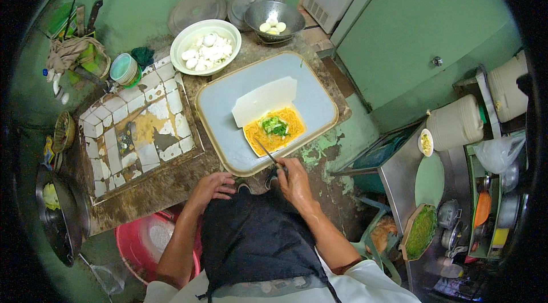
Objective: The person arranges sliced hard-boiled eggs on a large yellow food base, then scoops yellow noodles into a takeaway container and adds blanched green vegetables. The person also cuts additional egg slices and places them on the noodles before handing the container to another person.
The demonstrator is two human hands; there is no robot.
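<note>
My right hand point(295, 182) is closed around a slim metal utensil point(267, 152) with a dark lower end, and I cannot make out its exact kind. Its tip reaches over orange noodles point(290, 138) topped with chopped greens point(275, 126) and pale bits. The noodles fill a white takeout box point(265, 97), whose lid stands folded back. Under the box lies a light blue tray point(220, 100) with a tan rim. My left hand point(212, 190) rests by the near edge of the counter, holding nothing, its fingers stretched and apart.
A white bowl of peeled eggs point(185, 40) and a metal colander point(288, 13) with several more eggs stand behind the tray. At left is a worn tiled sink point(128, 157). Below sits a red basin point(128, 240). A steel table point(394, 174) holds dishes at right.
</note>
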